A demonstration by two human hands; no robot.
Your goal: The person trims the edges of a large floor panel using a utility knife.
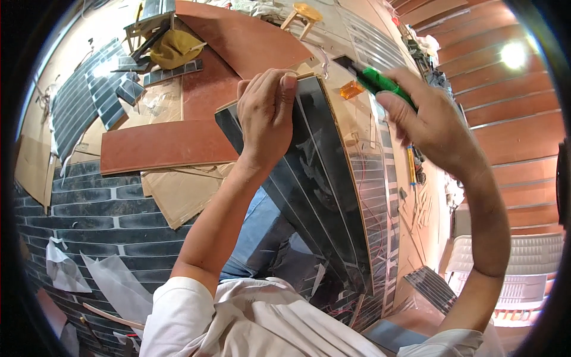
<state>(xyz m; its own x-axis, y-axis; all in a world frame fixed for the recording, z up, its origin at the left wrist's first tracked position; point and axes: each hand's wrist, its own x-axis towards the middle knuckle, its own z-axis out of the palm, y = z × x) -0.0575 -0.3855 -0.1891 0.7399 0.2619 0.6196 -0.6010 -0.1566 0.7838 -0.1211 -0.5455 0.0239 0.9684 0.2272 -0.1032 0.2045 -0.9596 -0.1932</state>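
Note:
My left hand [266, 110] is closed over the upper edge of a long black panel [324, 172] with pale lengthwise stripes. The panel stands tilted in front of my body, its lower end beside my jeans. Off to the right, clear of the panel, my right hand [431, 122] is wrapped round a green-handled utility knife [380, 82]. The knife's dark front end points to the upper left; whether a blade is out I cannot make out. Just beyond the panel's right edge lies a small see-through orange case [351, 90], close to the knife.
Reddish-brown boards [169, 146] and torn cardboard [184, 193] lie ahead and left, over dark tile-patterned flooring [83, 208]. A wooden stool [304, 15] stands at the far side. A yellow-brown cloth bag [173, 50] sits far left, and a white plastic chair [511, 268] at right.

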